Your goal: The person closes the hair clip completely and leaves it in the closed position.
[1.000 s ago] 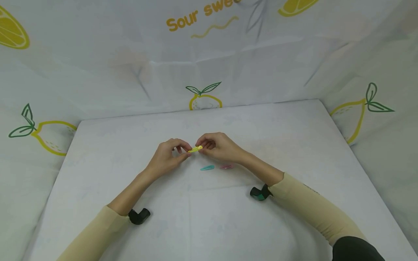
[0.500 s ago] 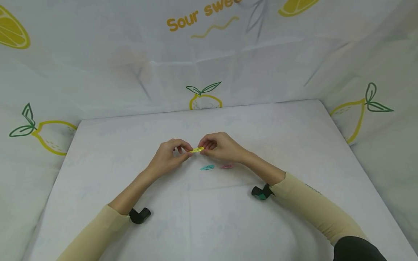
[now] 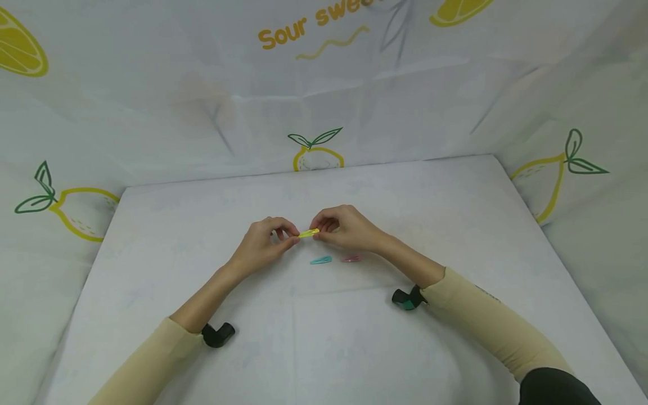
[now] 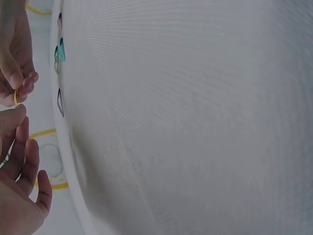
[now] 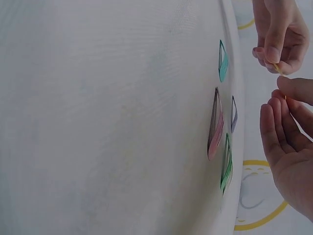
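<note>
Between the two hands is a yellow snap hair clip (image 3: 308,233), held above the table. My left hand (image 3: 257,245) pinches its left end with thumb and forefinger; the other fingers stay loosely bent. At the opposite end, thumb and fingers of my right hand (image 3: 348,229) pinch the clip. In the right wrist view, fingertips hide most of the yellow clip (image 5: 278,68). Just below the hands, a teal hair clip (image 3: 321,260) and a pink hair clip (image 3: 351,259) lie on the table.
The right wrist view also shows a purple clip (image 5: 234,115) and a green clip (image 5: 226,166) on the white table (image 3: 283,349); the hands hide both in the head view. A white lemon-print cloth (image 3: 152,112) stands behind and at both sides. Each wrist carries a black camera (image 3: 217,335).
Both hands, with the yellow hair clip between them, have shifted slightly to the right. The teal and pink clips lie where they were.
</note>
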